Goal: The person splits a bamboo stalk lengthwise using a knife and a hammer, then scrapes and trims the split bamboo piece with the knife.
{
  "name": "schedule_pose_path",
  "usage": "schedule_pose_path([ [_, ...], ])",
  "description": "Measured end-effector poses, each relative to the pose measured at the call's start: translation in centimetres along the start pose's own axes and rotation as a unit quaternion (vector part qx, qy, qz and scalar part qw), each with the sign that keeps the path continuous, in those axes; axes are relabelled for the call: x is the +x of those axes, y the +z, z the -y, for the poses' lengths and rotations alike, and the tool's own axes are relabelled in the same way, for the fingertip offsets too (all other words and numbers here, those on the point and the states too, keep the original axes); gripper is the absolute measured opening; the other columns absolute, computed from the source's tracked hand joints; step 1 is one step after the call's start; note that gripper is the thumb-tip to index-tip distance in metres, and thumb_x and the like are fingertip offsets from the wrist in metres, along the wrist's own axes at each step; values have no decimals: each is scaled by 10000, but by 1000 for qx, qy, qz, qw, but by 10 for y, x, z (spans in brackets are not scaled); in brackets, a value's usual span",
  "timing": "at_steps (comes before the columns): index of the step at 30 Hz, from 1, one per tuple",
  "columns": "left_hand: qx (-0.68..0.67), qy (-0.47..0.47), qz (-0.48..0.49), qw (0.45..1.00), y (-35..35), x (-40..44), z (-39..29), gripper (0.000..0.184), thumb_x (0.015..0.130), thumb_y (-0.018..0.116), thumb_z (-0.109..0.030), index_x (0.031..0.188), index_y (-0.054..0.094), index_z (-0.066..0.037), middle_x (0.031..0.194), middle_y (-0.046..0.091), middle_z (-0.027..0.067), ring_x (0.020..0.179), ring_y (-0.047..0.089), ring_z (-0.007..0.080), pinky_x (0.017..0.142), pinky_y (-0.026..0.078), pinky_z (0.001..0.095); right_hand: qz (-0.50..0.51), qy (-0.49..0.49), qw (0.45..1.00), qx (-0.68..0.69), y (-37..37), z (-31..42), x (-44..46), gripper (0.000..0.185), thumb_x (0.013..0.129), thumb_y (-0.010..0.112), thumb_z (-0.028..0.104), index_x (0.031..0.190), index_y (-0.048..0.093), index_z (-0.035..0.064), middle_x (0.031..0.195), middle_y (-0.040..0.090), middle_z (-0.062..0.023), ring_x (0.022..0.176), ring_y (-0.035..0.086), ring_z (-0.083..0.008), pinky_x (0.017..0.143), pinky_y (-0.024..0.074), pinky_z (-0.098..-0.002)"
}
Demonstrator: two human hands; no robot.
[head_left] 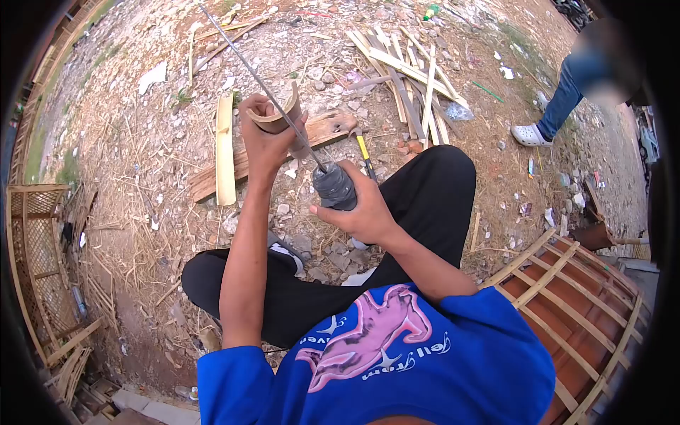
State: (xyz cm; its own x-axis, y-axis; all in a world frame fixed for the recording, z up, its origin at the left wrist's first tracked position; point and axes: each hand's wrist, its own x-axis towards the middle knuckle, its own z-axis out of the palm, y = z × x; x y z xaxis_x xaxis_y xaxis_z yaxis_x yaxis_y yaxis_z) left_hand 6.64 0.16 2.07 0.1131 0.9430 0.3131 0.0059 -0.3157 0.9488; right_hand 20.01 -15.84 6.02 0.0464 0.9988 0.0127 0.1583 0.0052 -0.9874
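Observation:
In the head view, my left hand [265,138] is closed around a short curved piece of split bamboo [294,113], hollow side toward me. My right hand [365,202] grips a thick handle [334,188] wrapped in dark tape. Out of this handle runs a long thin metal rod [248,67], slanting up and left across the bamboo piece; whether the two touch I cannot tell. Beyond my hands, a rough wooden beam [205,182] lies on the ground, with a split bamboo length [225,152] across it. A hammer [364,150] with a yellow and black handle rests beside the beam.
A pile of bamboo strips [418,78] lies ahead on stony, straw-strewn ground. At the right stands another person's leg [559,103] in jeans and a white clog [530,135]. Slatted bamboo frames stand at the left [42,262] and lower right [574,312].

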Motion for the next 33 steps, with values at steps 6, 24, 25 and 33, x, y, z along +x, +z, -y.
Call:
schedule_pose_path([
  [6,44,67,-146,986,27,-12,24,900,689,891,-105,1320,250,-96,1190,340,91,1097,385,221,983,348,390,-26,-24,999,7,9,-1,-1,481,752,859,233,1062,569,8,889,607,-32,815,546,-85,755,479,-280],
  [24,84,105,-115,984,28,22,31,577,724,861,-125,983,346,-99,824,500,36,617,544,97,514,454,245,-57,22,998,18,14,14,8,453,778,830,212,1074,568,-11,879,685,-82,800,636,-122,766,518,-304],
  [25,71,86,-112,987,30,20,30,572,708,865,-116,990,369,-85,837,503,42,665,536,107,560,458,259,-59,23,998,22,15,8,9,457,778,831,215,1075,568,-12,882,682,-79,804,634,-123,769,517,-304],
  [33,81,76,-97,989,31,15,9,549,686,880,-112,965,411,-50,844,527,54,776,546,112,660,491,277,-47,25,998,38,9,7,7,476,774,835,215,1090,566,-18,955,665,-93,868,618,-128,802,504,-314],
])
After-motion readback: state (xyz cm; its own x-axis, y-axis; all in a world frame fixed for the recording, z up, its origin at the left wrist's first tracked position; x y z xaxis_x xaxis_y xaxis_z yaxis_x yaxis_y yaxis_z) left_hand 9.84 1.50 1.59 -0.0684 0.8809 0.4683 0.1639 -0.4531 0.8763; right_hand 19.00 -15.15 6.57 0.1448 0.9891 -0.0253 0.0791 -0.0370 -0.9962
